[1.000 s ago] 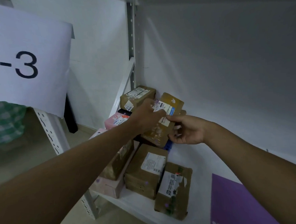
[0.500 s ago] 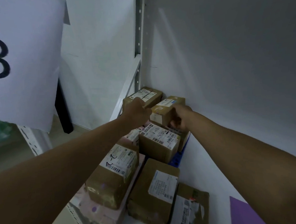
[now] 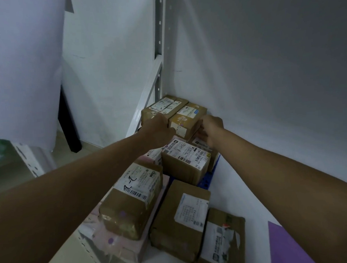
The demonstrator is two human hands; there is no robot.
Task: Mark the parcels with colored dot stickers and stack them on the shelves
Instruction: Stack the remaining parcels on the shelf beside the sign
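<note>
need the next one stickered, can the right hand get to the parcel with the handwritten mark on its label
Probably yes: the right hand is at the back parcel, while the marked parcel lies nearer, its top uncovered, though the left forearm runs beside it.

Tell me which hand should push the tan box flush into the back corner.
Right, probably: the right hand is at the tan box's open side. The left hand is wedged against the neighbouring labelled box.

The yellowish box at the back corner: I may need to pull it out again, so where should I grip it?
Grip the yellowish box by its two long sides, reaching from the front, likely as the left hand and right hand flank it now. The wall behind and the brown box on its left block other approaches.
</note>
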